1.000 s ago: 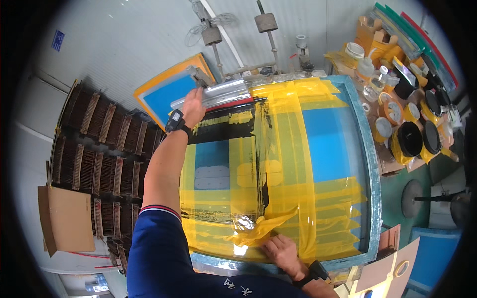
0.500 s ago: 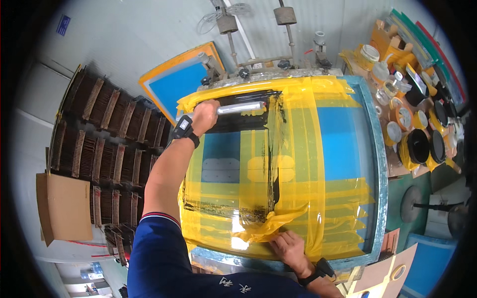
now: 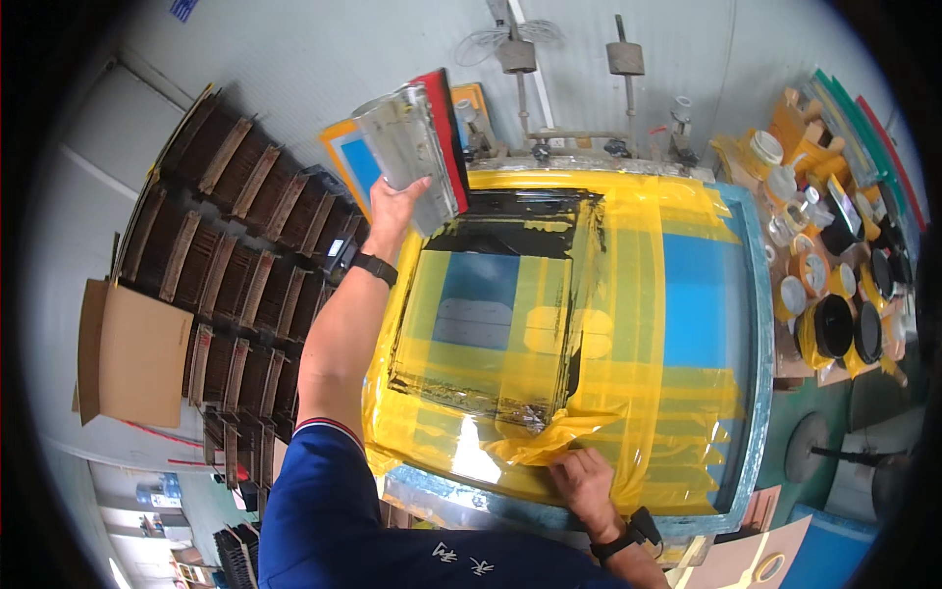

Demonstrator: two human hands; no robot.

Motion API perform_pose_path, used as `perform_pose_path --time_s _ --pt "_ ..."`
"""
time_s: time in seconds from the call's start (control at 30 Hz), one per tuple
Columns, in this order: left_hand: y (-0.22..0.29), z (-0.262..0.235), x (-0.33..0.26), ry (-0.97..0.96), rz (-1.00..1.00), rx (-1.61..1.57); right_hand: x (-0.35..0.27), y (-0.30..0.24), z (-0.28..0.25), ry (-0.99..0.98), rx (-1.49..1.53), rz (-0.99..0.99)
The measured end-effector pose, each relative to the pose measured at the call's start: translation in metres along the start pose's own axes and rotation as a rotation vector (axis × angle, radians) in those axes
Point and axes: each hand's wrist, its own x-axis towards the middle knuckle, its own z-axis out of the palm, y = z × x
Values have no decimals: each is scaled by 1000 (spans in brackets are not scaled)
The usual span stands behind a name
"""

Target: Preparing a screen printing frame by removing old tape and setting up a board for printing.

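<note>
My left hand [image 3: 392,204] grips a wide squeegee [image 3: 400,133] by its grey metal side, thumb across it. The squeegee stands tilted above the far left corner of a printing screen, its red-and-black blade toward the right. Yellow tape [image 3: 643,294] covers much of the blue mesh [image 3: 695,299]. Black ink [image 3: 500,221] lies along the far part, with streaks around a rectangular area holding pale rounded shapes. My right hand [image 3: 584,483] is closed at the near edge of the teal screen frame [image 3: 748,344], beside a loose, crumpled flap of yellow tape [image 3: 549,437]; its fingertips are partly hidden.
Metal clamps and rods with weights [image 3: 518,57] stand behind the screen. Dark drying racks [image 3: 245,245] rise at the left, near a cardboard box [image 3: 145,353]. A side table at the right carries several tubs, bottles and a black bowl [image 3: 834,327]. A tape roll [image 3: 769,566] lies at lower right.
My left hand has lifted the squeegee off the inked far part and turned its blade up into view. My right hand stays by the near edge. The whole view has shifted slightly.
</note>
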Motion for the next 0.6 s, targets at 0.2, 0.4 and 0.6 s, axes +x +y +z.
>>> perform_pose_path --time_s 0.2,0.4,0.6 --pt "-7 -21 -12 97 21 -317 0 -3 0 22 -17 -14" --pt "-5 -37 -25 83 -79 -568 -5 -1 1 34 -51 -35" --pt "16 -84 -54 148 -7 -838 0 -7 3 -10 -27 -48"
